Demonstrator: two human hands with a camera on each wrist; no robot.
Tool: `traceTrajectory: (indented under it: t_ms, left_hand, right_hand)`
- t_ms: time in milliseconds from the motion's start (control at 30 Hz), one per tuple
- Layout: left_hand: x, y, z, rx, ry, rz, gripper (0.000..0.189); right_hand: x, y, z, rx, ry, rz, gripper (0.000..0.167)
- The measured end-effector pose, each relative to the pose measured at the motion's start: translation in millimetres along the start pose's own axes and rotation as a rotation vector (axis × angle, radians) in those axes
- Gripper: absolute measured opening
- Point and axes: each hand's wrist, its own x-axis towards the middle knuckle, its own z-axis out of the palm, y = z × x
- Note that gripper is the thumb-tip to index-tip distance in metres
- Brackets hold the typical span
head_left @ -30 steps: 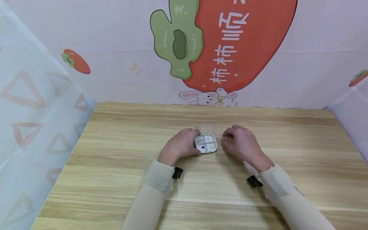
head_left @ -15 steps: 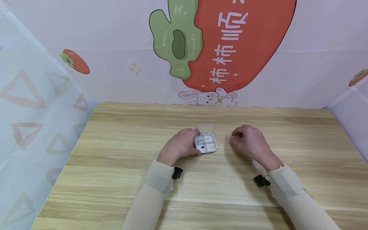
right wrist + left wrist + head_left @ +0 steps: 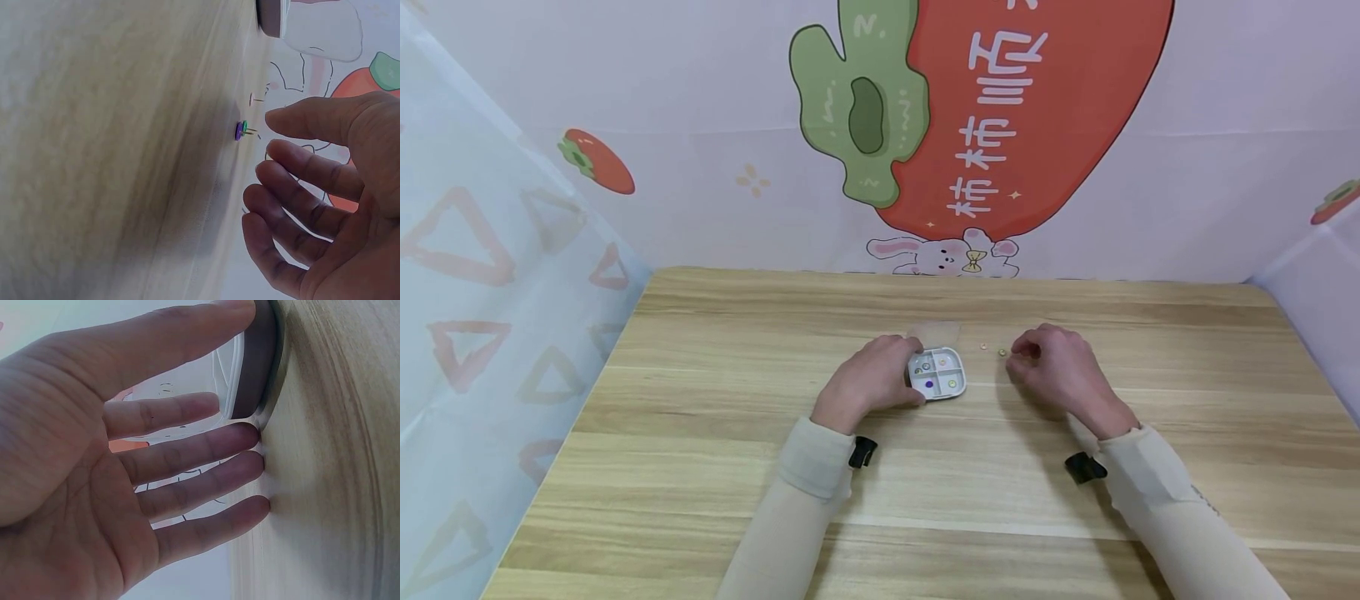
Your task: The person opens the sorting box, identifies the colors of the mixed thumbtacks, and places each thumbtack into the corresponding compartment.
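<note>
My left hand [image 3: 871,373] grips a small white box [image 3: 937,354] with four compartments by its left side, thumb near the front edge and index finger at the back. Coloured thumbtacks lie in the compartments, a purple one [image 3: 929,384] among them. To the right of the box, my right hand [image 3: 1060,371] hovers with loosely bent fingers, holding nothing; thumb and index are apart in the right wrist view. Just off those fingertips, a purple thumbtack [image 3: 239,131] and a green thumbtack [image 3: 245,126] sit close together, pins outward. A pinkish thumbtack [image 3: 983,346] lies nearer the box.
Behind the box lies a translucent flap [image 3: 936,332], partly hidden by it. The wooden table [image 3: 737,500] ends at a printed backdrop [image 3: 715,208], with a patterned side cloth [image 3: 490,375] on the left. Black clips [image 3: 862,452] sit at both wrists.
My right hand has moved right, away from the box, uncovering the thumbtacks on the table. Its fingertips have drawn back from the tack they were at half a second ago. The left hand stays put.
</note>
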Motion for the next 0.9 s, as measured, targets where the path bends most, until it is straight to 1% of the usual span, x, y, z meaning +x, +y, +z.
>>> traceTrajectory:
  t_ms: [200,467,600,900]
  left_hand:
    - [-0.4,0.2,0.1,-0.003,0.003,0.000,0.060]
    - [-0.6,0.5,-0.4,-0.005,0.001,0.008,0.060]
    - [-0.9,0.4,-0.6,-0.004,0.001,0.007,0.060]
    - [-0.4,0.5,-0.9,0.007,0.001,0.012,0.061]
  right_hand:
    - [2.6,0.6,0.3,-0.012,-0.006,-0.002,0.013]
    - [3.4,0.8,-1.6,-0.023,-0.077,0.037,0.009]
    - [2.5,0.8,-0.4,-0.028,-0.094,0.047,0.008]
    - [1.5,1.3,2.0,-0.052,-0.088,0.032,0.004]
